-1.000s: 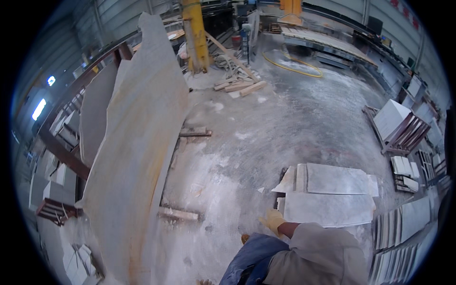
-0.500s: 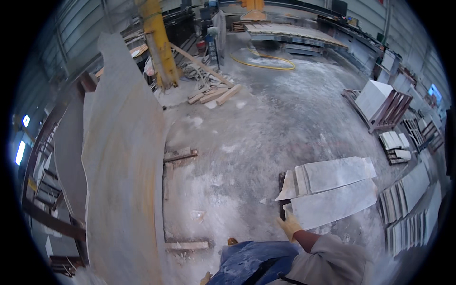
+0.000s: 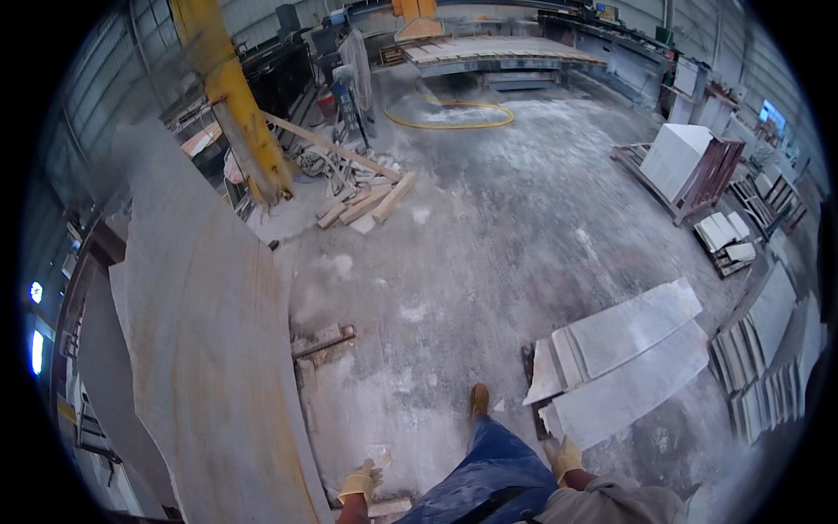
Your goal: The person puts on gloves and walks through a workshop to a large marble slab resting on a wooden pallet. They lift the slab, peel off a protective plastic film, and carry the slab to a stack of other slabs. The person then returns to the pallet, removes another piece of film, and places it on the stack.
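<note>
Across the dusty workshop floor (image 3: 463, 279), pale stone slabs (image 3: 624, 389) lie flat, side by side, off to the right. Right hand (image 3: 563, 456), gloved, just beside their near left corner; whether it grips or touches, I cannot tell. Left hand (image 3: 362, 480), also gloved, fingers loosely spread, near the lower edge of a big leaning slab (image 3: 201, 332). Brown shoe (image 3: 478, 400) planted between both lots of stone; yellow hose (image 3: 449, 126) curled farther off

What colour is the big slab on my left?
The slab is grey with tan-orange streaks, best in the head view.
</note>
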The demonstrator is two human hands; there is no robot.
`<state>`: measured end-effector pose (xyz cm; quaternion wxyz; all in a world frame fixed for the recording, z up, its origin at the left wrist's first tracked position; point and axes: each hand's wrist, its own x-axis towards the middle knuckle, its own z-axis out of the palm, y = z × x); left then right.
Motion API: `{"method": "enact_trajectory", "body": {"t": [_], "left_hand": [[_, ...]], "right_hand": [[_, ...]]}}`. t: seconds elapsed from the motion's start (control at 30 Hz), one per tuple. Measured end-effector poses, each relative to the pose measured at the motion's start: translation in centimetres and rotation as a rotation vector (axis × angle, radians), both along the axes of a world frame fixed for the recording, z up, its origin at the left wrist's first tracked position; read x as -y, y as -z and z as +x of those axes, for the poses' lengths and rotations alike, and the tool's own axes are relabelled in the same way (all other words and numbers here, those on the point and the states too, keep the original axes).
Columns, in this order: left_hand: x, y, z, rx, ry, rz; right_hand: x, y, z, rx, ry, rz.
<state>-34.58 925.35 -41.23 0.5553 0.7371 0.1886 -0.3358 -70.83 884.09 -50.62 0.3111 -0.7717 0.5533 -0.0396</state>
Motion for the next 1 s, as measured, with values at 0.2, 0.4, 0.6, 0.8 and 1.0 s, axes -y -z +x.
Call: {"method": "enact_trajectory", "body": {"t": [0.2,0.4,0.6,0.8,1.0], "left_hand": [[16.5,-1.9,8.9,-0.056,0.081,-0.043],[27.8,-4.1,18.0,-0.092,0.145,-0.001],[38.9,-4.6,27.6,-0.156,0.247,0.079],[54.8,-7.4,40.8,0.038,0.760,0.130],[70.8,-6.3,59.4,0.535,1.342,0.654]], "right_hand": [[16.4,2.1,13.2,0.082,-0.306,-0.109],[33.8,-12.8,29.1,0.097,-0.519,-0.385],[47.2,-14.1,43.0,0.353,-0.130,-0.267],[60.4,-10.7,49.7,0.297,0.056,-0.276],[65.5,-17.3,50.7,0.243,0.143,-0.020]]}}
